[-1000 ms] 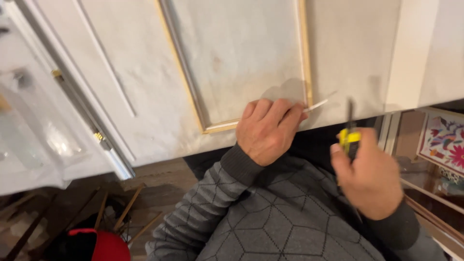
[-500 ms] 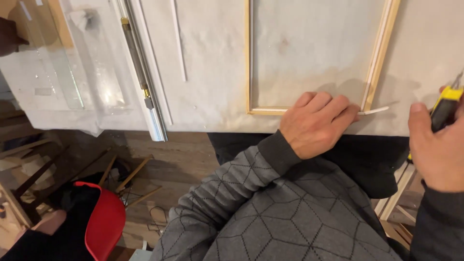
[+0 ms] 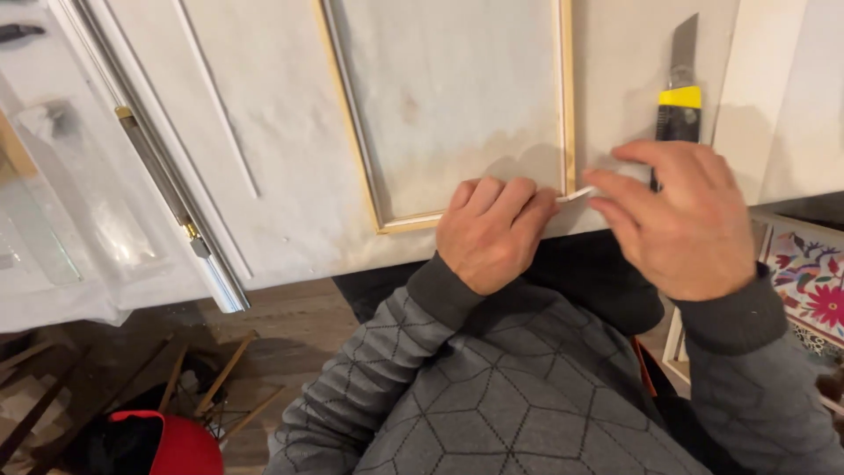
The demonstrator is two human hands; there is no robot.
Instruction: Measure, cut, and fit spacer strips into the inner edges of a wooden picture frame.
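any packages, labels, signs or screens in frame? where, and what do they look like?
No packages, labels, signs or screens show.
Closest thing: floral patterned panel, right edge below the white table; pink flowers on pale ground, framed.
Utility knife, by the right hand: plain yellow band, nothing printed visible.
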